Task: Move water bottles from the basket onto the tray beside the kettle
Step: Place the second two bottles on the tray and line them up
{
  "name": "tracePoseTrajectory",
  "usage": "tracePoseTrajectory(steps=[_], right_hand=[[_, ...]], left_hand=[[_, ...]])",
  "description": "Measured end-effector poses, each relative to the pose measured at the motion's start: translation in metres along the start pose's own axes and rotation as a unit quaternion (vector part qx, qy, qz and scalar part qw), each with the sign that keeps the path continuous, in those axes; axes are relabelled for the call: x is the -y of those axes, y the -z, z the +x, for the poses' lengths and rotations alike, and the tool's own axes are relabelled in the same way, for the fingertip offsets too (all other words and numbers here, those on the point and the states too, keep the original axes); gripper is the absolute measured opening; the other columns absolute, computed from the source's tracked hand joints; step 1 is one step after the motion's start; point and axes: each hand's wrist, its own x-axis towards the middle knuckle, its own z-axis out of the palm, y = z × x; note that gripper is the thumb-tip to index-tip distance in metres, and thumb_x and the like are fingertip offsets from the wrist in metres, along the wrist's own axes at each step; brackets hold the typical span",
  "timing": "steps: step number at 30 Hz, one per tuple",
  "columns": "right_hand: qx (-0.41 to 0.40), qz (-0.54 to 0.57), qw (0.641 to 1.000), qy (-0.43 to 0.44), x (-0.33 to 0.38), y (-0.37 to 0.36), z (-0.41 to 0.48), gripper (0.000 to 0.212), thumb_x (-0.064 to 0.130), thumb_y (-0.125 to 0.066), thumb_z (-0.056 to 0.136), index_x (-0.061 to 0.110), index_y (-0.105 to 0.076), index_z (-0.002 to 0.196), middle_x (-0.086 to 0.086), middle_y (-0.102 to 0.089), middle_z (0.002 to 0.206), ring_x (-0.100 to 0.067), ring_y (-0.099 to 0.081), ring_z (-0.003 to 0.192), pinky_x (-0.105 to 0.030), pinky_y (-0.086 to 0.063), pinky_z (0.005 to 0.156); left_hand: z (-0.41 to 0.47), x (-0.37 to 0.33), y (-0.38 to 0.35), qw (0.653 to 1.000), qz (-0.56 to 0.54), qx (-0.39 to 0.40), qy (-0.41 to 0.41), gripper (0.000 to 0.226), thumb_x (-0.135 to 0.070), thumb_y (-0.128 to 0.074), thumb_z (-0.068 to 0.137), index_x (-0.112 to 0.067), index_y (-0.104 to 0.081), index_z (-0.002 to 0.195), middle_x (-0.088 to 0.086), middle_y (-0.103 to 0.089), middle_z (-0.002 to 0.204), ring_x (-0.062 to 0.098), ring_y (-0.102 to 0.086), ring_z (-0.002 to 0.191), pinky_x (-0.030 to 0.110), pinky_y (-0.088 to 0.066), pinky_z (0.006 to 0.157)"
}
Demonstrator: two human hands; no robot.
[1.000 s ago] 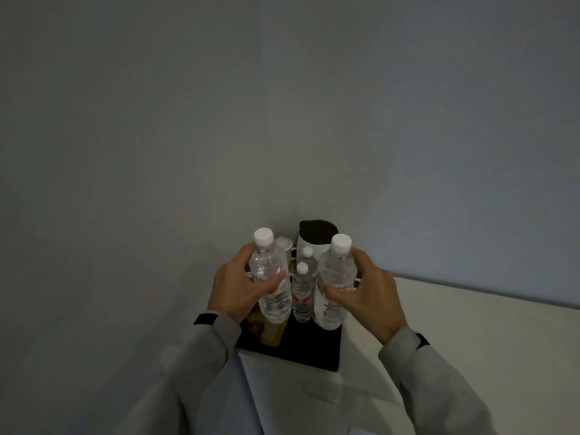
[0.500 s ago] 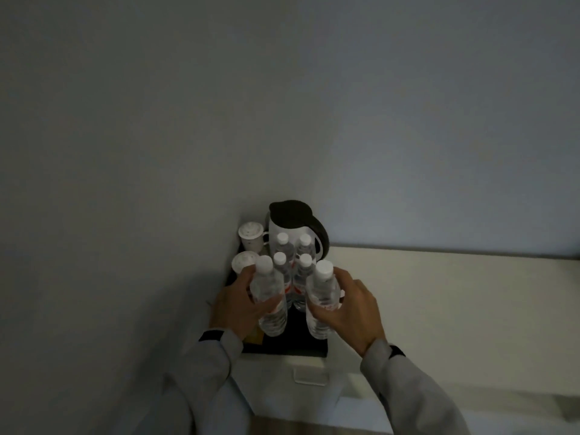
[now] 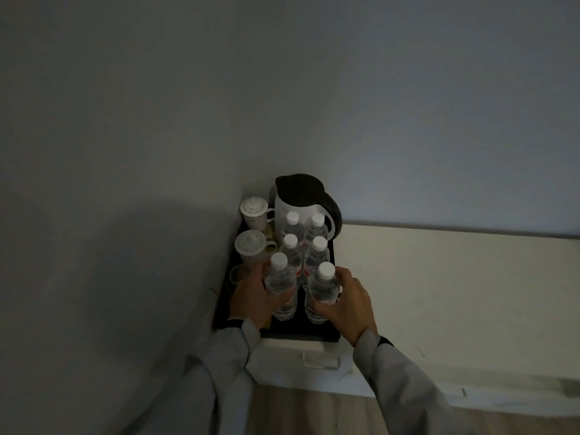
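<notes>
Both bottles have come down since a second ago: they were held up in front of the kettle then, and now they sit low over the near end of the tray, upright, side by side. The view has also dropped and pulled back, so the whole tray and two cups have come into sight.

Starting at the left, two lidded white cups: the far cup [image 3: 254, 211] stands in the corner by the wall, the near cup [image 3: 250, 247] just in front of it, both on the tray's left side. Next, the left hand [image 3: 255, 297] is wrapped around the left bottle [image 3: 280, 287], fingers curled round its body, white cap standing clear above the grip. Its base is at or just above the dark tray [image 3: 301, 333]; in this dim light I cannot tell whether it touches.

In the middle, four bottles stand in two pairs behind the held ones: the near pair [image 3: 305, 255], then the far pair [image 3: 303, 226] right against the kettle [image 3: 303, 199], white-bodied with a dark lid and handle, at the back of the tray.

Moving right, the right hand [image 3: 344, 304] clasps the right bottle [image 3: 323, 288] from its outer side, fingers closed round it. The two held bottles are just beside each other, forming a third row. Further right, the pale worktop [image 3: 439, 277] runs along the wall. The basket is not in view.
</notes>
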Motion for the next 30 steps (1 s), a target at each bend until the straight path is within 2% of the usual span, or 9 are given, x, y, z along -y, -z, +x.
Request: tracePoseTrajectory(steps=[2,3,7,18,25,30], right_hand=[[0.003,0.001,1.0,-0.01,-0.004,-0.006,0.003,0.071,0.042,-0.081,0.067,0.028,-0.047,0.127,-0.003,-0.065,0.112,-0.024,-0.058,0.103,-0.035,-0.05,0.081],[0.004,0.002,1.0,-0.013,-0.005,-0.008,0.004,0.07,0.041,-0.081,0.067,0.027,-0.047,0.126,-0.003,-0.065,0.111,-0.025,-0.058,0.103,-0.033,-0.048,0.08],[0.003,0.003,1.0,-0.02,-0.009,-0.015,0.008,0.067,0.038,-0.081,0.068,0.025,-0.049,0.125,-0.004,-0.066,0.11,-0.026,-0.058,0.102,-0.03,-0.044,0.077],[-0.005,-0.005,1.0,-0.028,-0.011,-0.023,0.018,0.066,0.038,-0.08,0.07,0.02,-0.049,0.126,-0.009,-0.066,0.112,-0.03,-0.059,0.104,-0.035,-0.049,0.081],[-0.012,0.006,1.0,-0.028,-0.011,-0.026,0.018,0.069,0.038,-0.081,0.071,0.019,-0.048,0.128,-0.01,-0.065,0.118,-0.031,-0.059,0.109,-0.04,-0.052,0.085],[-0.022,0.032,0.999,-0.01,-0.01,-0.027,0.016,0.065,0.038,-0.082,0.07,0.019,-0.051,0.124,-0.006,-0.061,0.123,-0.025,-0.06,0.111,-0.039,-0.052,0.09]], left_hand=[[0.003,0.004,-0.004,1.0,-0.004,0.005,0.003,0.071,-0.053,-0.086,0.062,-0.071,-0.041,0.112,-0.021,-0.063,0.114,0.005,-0.062,0.107,0.022,-0.051,0.087],[0.004,0.005,-0.006,1.0,-0.007,0.008,0.004,0.069,-0.056,-0.085,0.06,-0.068,-0.043,0.113,-0.02,-0.064,0.114,0.008,-0.063,0.108,0.029,-0.053,0.089],[0.007,0.01,-0.01,1.0,-0.013,0.013,0.012,0.074,-0.052,-0.087,0.062,-0.038,-0.052,0.126,-0.011,-0.068,0.121,0.012,-0.065,0.112,0.043,-0.056,0.094],[0.013,0.016,-0.018,1.0,0.007,-0.006,0.01,0.07,-0.045,-0.087,0.066,-0.028,-0.055,0.126,-0.003,-0.069,0.123,0.019,-0.064,0.116,0.047,-0.053,0.096],[0.01,0.023,-0.022,1.0,-0.008,-0.016,0.009,0.069,-0.046,-0.086,0.065,-0.029,-0.056,0.124,-0.003,-0.069,0.122,0.019,-0.064,0.115,0.047,-0.054,0.096],[0.007,0.023,-0.026,1.0,-0.027,-0.004,-0.002,0.065,-0.041,-0.088,0.065,-0.036,-0.055,0.121,-0.004,-0.068,0.122,0.02,-0.063,0.116,0.048,-0.052,0.099]])
